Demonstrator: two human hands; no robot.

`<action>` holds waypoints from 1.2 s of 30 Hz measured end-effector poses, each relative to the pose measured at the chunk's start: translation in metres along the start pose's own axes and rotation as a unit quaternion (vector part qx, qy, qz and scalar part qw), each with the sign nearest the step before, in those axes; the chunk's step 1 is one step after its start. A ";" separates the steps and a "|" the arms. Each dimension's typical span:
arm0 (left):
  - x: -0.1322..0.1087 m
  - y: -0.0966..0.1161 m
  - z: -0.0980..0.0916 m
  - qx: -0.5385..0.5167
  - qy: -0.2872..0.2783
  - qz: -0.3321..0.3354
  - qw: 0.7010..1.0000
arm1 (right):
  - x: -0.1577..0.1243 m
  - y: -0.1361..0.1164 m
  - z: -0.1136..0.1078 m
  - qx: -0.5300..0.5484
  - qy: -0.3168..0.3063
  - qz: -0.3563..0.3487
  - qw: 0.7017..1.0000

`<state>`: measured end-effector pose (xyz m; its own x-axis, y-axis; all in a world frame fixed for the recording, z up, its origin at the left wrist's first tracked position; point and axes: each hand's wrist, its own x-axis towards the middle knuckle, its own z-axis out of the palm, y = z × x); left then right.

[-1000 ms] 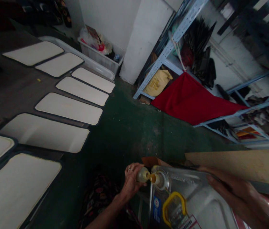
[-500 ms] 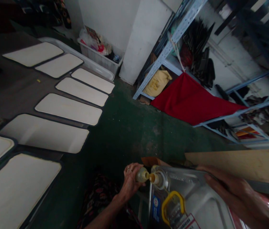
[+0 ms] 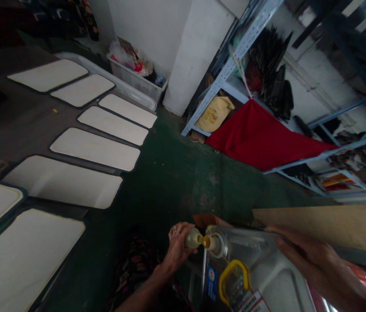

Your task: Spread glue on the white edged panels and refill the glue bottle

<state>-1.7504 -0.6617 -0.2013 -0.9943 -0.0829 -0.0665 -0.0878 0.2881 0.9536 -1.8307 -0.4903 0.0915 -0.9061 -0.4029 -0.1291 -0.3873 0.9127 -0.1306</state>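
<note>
My left hand (image 3: 178,245) is wrapped around a small clear bottle (image 3: 192,239), held tilted with its mouth toward a large metal can (image 3: 267,255). The can lies tipped over, and its pale spout (image 3: 215,243) meets the bottle's mouth or almost touches it. Yellowish liquid shows at the spout's opening. A yellow carrying handle (image 3: 222,284) sits on the can's end face, near a blue label and a barcode sticker. My right hand (image 3: 312,260) grips the can's upper side, with its far fingertips partly out of sight.
Several white panels with dark edges (image 3: 96,148) lie on a dark table at left. A storage bin (image 3: 137,80) stands by the wall. Blue metal shelving (image 3: 217,84) with a red cloth (image 3: 260,138) is ahead. A wooden board (image 3: 325,221) lies at right, beyond the green floor (image 3: 170,182).
My right hand has shifted very slightly left along with the can's rear part. The bottle and spout stay together in the same place. The view has turned a little.
</note>
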 end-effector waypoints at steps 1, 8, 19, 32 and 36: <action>0.000 0.000 0.000 -0.001 -0.001 -0.001 1.000 | 0.000 -0.001 0.000 0.000 0.003 0.000 1.000; 0.001 0.003 -0.003 -0.003 0.004 -0.009 1.000 | 0.003 0.001 0.001 -0.004 0.004 -0.003 1.000; -0.001 0.002 -0.003 -0.011 0.003 -0.006 1.000 | 0.001 -0.001 0.001 0.000 0.001 -0.001 1.000; 0.000 -0.002 0.001 0.009 0.000 -0.012 1.000 | 0.001 -0.001 0.000 0.000 -0.008 0.004 1.000; 0.000 -0.002 0.000 0.003 0.003 -0.003 1.000 | 0.001 -0.001 0.001 -0.005 -0.003 -0.004 1.000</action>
<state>-1.7503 -0.6621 -0.2030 -0.9934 -0.0908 -0.0707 -0.0946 0.2939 0.9511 -1.8309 -0.4912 0.0904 -0.9016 -0.4114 -0.1334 -0.3971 0.9097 -0.1220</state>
